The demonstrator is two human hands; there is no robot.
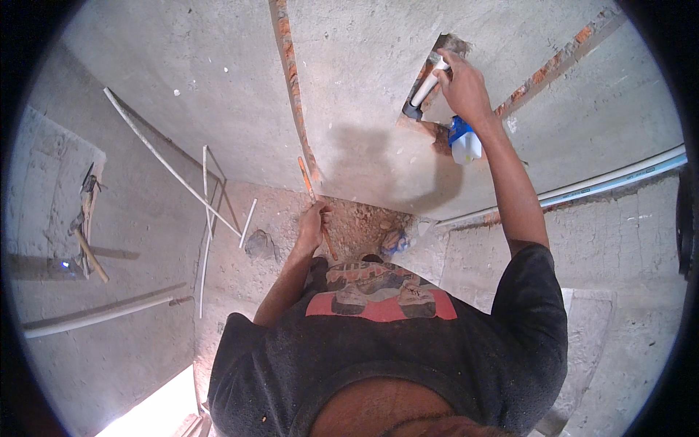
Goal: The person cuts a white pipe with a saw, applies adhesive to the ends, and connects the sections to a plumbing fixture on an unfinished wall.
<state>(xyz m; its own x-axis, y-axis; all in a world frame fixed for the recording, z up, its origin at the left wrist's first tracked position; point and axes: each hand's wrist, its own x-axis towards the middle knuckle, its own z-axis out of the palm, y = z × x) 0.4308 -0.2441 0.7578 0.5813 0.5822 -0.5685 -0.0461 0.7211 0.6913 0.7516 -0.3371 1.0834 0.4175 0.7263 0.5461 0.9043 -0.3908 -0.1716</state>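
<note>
My right hand (pixel 462 84) reaches up to a recess cut in the plastered wall, its fingers closed on the upper part of a short white pipe (pixel 429 86). The pipe slants, its lower end in a dark fitting (pixel 412 110) at the recess's lower left corner. Beside my right wrist a small white container with a blue top (pixel 466 146) shows against the wall; what holds it there is hidden. My left hand (pixel 313 224), lower down, is closed around a long thin orange-and-brown stick (pixel 306 178), its exact kind unclear. The stick points up toward the wall.
A narrow chased groove (pixel 290 80) exposes brick left of the recess; another (pixel 553 69) slants on the right. White pipes (pixel 568 191) run along the right wall. Loose thin pipes (pixel 167 160) lean at the left. Rubble (pixel 357 226) covers the floor below; a hammer (pixel 89 251) is at far left.
</note>
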